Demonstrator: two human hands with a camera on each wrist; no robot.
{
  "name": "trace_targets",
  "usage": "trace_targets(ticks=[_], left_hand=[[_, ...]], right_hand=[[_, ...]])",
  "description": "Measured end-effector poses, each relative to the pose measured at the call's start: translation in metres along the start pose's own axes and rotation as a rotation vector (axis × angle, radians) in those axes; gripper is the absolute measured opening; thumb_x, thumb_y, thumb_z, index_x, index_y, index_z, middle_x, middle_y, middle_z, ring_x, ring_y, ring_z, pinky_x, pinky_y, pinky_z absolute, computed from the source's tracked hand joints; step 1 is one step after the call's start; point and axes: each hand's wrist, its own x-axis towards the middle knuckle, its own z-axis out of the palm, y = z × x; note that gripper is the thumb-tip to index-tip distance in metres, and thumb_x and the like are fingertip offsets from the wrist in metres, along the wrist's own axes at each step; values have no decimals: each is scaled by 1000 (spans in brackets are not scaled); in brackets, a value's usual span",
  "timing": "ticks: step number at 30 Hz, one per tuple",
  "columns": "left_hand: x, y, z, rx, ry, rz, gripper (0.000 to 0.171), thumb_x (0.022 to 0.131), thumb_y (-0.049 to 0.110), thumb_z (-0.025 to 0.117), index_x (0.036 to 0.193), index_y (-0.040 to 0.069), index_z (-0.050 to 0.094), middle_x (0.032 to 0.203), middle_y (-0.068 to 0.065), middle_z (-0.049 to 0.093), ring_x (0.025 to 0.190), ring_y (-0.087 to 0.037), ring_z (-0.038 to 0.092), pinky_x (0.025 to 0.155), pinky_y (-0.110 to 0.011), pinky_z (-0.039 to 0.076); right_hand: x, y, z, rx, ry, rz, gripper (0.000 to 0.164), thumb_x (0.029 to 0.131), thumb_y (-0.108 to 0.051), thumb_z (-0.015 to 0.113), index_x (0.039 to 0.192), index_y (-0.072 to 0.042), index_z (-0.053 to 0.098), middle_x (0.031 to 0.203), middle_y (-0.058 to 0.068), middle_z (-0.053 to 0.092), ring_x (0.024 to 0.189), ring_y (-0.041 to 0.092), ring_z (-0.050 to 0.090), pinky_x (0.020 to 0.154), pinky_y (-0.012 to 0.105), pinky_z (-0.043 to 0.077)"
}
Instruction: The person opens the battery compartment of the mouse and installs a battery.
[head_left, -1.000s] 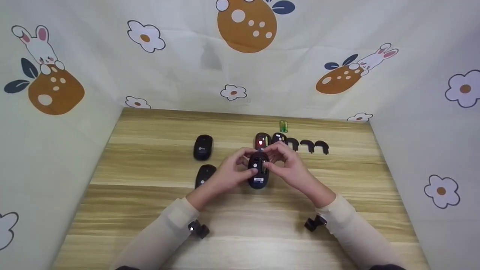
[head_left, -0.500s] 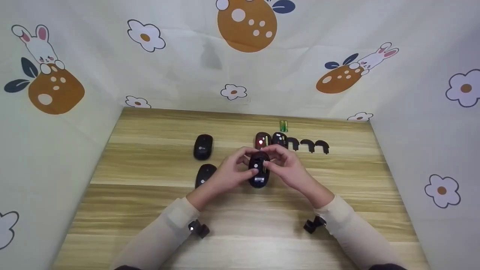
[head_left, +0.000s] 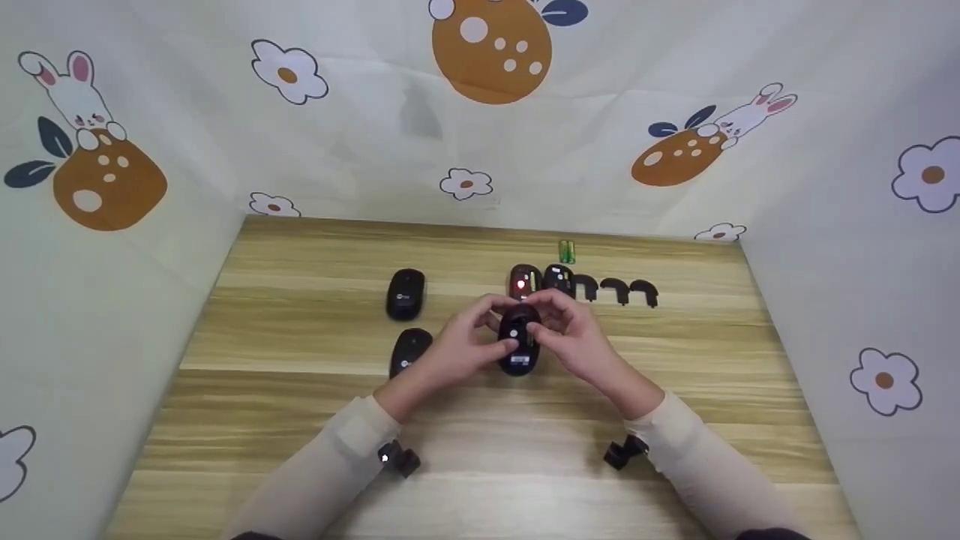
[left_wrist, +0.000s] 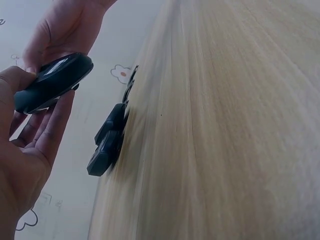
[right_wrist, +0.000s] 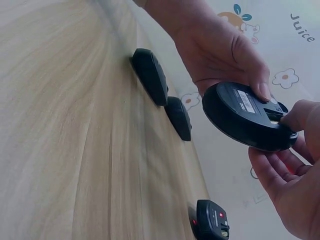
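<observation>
A dark computer mouse (head_left: 518, 358) is held above the table, its underside with a white label facing up. My left hand (head_left: 478, 335) grips it from the left, thumb on the underside. From the right, my right hand (head_left: 576, 331) grips its far end, thumb at the battery slot. In the right wrist view, part of a battery (right_wrist: 274, 117) shows in that slot beside the thumb. Just beyond the hands lie a red mouse (head_left: 525, 279) with a lit sensor and a black mouse (head_left: 559, 277), both upside down with open slots.
Two black mice, one farther back (head_left: 406, 294) and one nearer (head_left: 410, 351), lie upright on the left. Several curved black battery covers (head_left: 616, 291) line up at right. Two green batteries (head_left: 568, 252) lie near the wooden table's (head_left: 315, 247) back edge. Patterned fabric walls (head_left: 360, 135) surround it.
The held mouse has shifted very slightly right and tilted a little, so its slot shows less clearly from above. Both hands keep their hold. The other things have stayed put.
</observation>
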Motion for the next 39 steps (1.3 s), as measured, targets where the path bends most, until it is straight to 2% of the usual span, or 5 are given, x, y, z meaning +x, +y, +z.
trace_targets(ticks=[12,21,28,34,39], left_hand=[[1,3,-2,-13,1,-45,56,98,13,83,150,17,64,131,-4,67,108,-26,70,103,-51,59],[0,3,-6,-36,23,-43,56,100,11,80,152,20,62,138,-6,65,111,-26,70,102,-48,60],[0,0,-8,-72,73,-35,58,102,10,76,155,24,60,145,-8,60,109,-27,73,91,-42,66],[0,-1,-10,-90,60,-17,61,102,7,75,160,14,57,148,-12,59,109,-29,74,87,-40,68],[0,0,-13,-27,24,7,77,97,10,83,166,10,48,156,-10,52,115,-28,71,89,-38,67]], right_hand=[[0,1,-3,-85,-14,-38,40,98,3,77,138,0,69,123,14,74,111,29,71,95,35,64],[-5,4,-5,-221,-138,-235,88,87,-2,92,164,-4,48,156,17,50,128,34,64,104,41,62],[-7,8,-4,-369,-220,-263,126,73,-8,103,174,-4,27,175,21,29,156,37,41,122,45,48],[-4,10,-4,-391,-232,-257,122,79,-11,100,176,-10,26,174,21,30,158,35,40,126,43,43],[-1,14,-6,-341,-195,-170,115,81,-12,99,174,-13,32,173,12,36,151,31,48,124,43,46]])
